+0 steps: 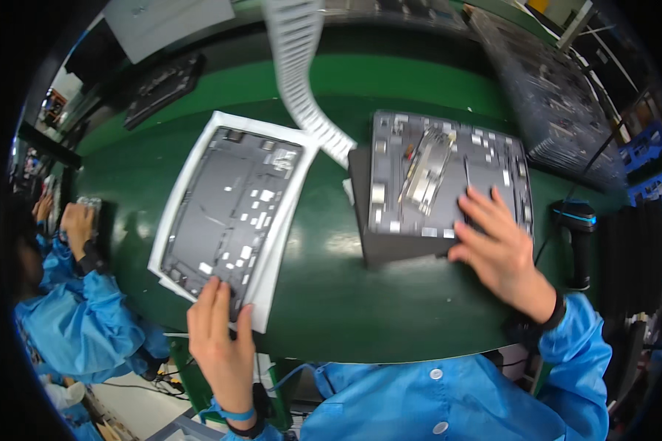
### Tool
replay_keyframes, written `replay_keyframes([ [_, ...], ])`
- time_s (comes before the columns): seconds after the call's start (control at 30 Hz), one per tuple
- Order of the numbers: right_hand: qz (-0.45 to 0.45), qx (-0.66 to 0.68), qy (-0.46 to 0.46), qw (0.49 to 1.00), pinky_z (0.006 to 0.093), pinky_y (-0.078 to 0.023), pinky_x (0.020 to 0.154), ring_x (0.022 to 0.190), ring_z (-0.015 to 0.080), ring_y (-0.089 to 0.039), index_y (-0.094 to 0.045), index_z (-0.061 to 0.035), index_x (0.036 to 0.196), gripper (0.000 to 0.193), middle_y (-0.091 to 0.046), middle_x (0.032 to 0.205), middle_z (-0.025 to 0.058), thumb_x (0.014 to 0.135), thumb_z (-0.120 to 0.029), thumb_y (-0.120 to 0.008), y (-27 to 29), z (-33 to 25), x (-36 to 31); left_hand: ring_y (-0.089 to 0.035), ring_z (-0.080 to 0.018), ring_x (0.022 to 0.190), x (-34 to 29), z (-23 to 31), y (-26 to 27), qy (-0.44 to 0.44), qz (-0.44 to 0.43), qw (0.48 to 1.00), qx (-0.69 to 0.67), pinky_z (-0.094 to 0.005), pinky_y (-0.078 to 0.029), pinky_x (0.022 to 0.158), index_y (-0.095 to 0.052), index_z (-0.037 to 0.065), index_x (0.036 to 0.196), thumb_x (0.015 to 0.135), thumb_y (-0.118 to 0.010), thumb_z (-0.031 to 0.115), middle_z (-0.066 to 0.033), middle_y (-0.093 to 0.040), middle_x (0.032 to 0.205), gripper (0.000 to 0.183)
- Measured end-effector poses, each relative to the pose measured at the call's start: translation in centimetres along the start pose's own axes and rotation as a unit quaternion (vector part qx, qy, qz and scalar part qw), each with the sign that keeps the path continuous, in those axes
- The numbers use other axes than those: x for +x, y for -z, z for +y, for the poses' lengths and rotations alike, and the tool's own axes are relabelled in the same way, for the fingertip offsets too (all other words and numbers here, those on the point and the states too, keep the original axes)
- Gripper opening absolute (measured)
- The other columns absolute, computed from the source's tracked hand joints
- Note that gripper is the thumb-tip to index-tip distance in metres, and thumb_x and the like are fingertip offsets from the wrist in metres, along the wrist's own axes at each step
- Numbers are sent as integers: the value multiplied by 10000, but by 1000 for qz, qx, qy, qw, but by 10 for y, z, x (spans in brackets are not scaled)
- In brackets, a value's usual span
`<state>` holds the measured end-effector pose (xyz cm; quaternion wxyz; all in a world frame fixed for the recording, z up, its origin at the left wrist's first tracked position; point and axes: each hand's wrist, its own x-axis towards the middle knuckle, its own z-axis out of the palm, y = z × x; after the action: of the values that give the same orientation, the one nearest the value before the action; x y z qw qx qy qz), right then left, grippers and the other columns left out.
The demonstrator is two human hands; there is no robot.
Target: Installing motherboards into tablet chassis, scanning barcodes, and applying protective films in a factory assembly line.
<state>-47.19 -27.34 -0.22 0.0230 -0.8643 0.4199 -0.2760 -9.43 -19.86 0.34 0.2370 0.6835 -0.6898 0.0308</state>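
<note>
On the left, a dark grey tablet housing (206,198) with small white stickers lies on white sheets (278,246). My left hand (217,331) rests at its near corner, fingers stretched out over the edge. To the right, a stack of dark housings (397,248) sits slightly skewed; a similar sticker-dotted housing (449,224) is on top. A silver and black electronic part (428,170), its kind unclear, lies aslant on that top housing. My right hand (500,253) is spread over the top housing's near right part, fingers apart, not gripping the part.
A strip of white labels (296,81) hangs down between the two housings. A black handheld scanner (577,242) stands at the right. Stacked clear trays (559,110) fill the far right. Another dark housing (162,92) lies far left. A co-worker in a blue sleeve (103,309) works at the left.
</note>
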Motion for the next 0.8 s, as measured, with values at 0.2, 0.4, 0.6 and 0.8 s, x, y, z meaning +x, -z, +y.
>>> replay_keyframes([
  [0.2,74,14,45,996,583,-404,1079,1219,363,-609,-742,3,972,277,-703,1162,174,767,-167,-819,-50,66,97,-643,-377,1099,-15,-7,-6,-42,43,998,3,-421,-526,916,-694,-65,1073,793,-735,-43,-206,-665,1212,284],
  [0.4,71,3,36,997,518,-461,1041,1091,309,-676,-763,-44,980,194,-724,1107,148,827,-162,-749,-57,134,166,-607,-383,1171,-29,-1,3,-30,28,999,10,-437,-482,980,-669,-74,1118,819,-693,-30,-207,-653,1237,304],
  [0.6,33,-70,-104,992,441,-528,938,1047,346,-673,-770,-35,966,220,-721,1043,195,761,-111,-742,-62,155,209,-563,-382,1241,-44,10,15,13,4,1000,7,-454,-435,1023,-641,-63,1188,829,-655,-15,-198,-631,1287,363],
  [0.8,156,36,-96,982,487,-516,845,970,480,-642,-647,108,985,425,-668,941,309,748,-228,-757,-81,117,324,-582,-389,1168,-48,24,24,19,42,999,0,-460,-452,997,-617,-50,1203,853,-679,56,-222,-633,1228,370],
])
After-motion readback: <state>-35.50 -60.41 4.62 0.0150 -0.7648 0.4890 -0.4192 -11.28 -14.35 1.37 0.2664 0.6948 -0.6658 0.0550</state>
